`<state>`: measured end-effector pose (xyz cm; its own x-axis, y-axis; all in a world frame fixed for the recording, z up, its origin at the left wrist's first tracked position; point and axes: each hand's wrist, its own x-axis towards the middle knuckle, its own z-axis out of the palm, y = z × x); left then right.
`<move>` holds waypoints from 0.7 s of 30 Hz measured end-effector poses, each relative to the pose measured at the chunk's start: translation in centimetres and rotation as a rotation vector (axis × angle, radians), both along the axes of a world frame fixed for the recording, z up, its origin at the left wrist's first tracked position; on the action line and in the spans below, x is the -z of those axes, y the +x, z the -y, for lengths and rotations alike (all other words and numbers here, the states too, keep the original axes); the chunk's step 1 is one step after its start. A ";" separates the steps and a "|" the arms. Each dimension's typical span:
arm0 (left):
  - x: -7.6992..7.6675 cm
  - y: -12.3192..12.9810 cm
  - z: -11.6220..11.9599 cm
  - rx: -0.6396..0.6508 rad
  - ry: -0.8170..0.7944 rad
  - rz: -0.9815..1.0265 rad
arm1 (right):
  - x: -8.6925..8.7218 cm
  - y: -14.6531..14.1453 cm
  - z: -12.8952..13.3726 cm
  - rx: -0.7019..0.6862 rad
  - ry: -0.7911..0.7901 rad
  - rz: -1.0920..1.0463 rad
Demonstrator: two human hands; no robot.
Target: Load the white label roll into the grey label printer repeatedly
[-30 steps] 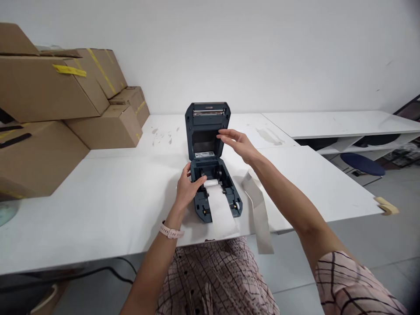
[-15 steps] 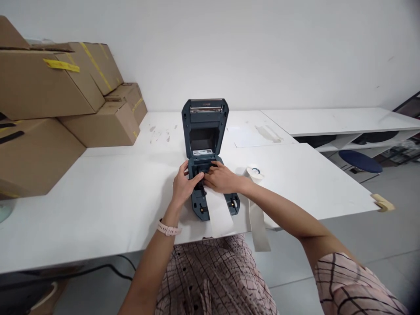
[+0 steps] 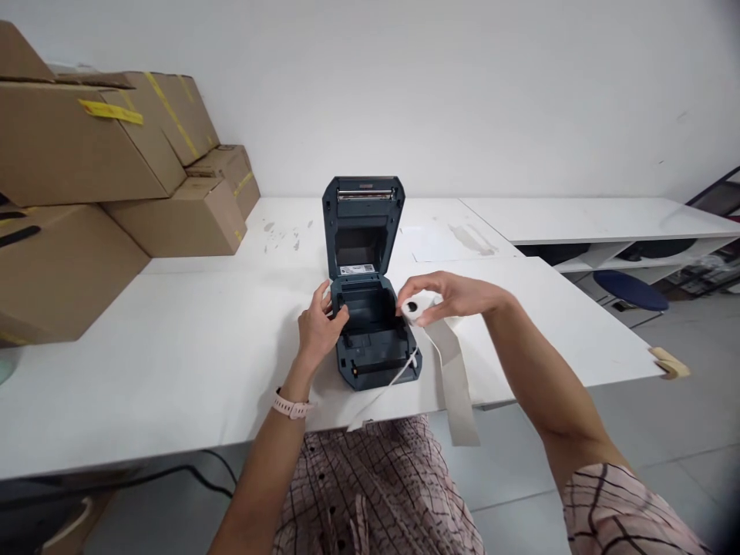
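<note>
On the white table a dark label printer stands with its lid raised and its paper bay bare. My left hand grips the printer's left side wall, thumb over the inner edge and fingers outside. At the right side of the printer, my right hand holds a small roll of white label paper between thumb and fingers. A loose strip from this roll trails, seen edge-on, over the printer's front right corner. Another paper strip hangs over the table's front edge; its roll is mostly hidden behind my right hand.
Cardboard boxes are stacked on the left of the table. A white sheet lies behind the printer to the right. A blue stool and a white shelf unit stand at the right. Black cables run below the table.
My right hand has lifted the label roll out of the printer's bay and moved right with it. The roll's strip now trails edge-on. My left hand stays at the printer's left side.
</note>
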<state>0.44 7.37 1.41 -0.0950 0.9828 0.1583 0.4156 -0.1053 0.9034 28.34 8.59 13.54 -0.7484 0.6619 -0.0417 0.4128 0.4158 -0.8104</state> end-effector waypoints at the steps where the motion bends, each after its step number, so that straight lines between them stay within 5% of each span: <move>1: 0.0 0.0 0.0 -0.001 -0.002 -0.003 | -0.1 1.2 0.1 0.057 0.004 0.020; 7: 0.4 0.1 -0.2 -0.014 0.022 0.018 | 3.1 3.9 -1.3 0.291 0.015 0.141; 11: 0.7 0.2 -0.3 -0.012 0.040 0.056 | 5.5 2.4 -2.4 0.251 0.053 0.142; 21: 0.1 0.2 0.0 -0.023 0.003 0.061 | 8.1 2.0 -3.1 0.223 0.128 0.262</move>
<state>0.69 7.38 1.33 -0.1273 0.9798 0.1543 0.3622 -0.0989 0.9269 30.30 11.67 5.41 -0.5605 0.8196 -0.1187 0.6910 0.3839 -0.6125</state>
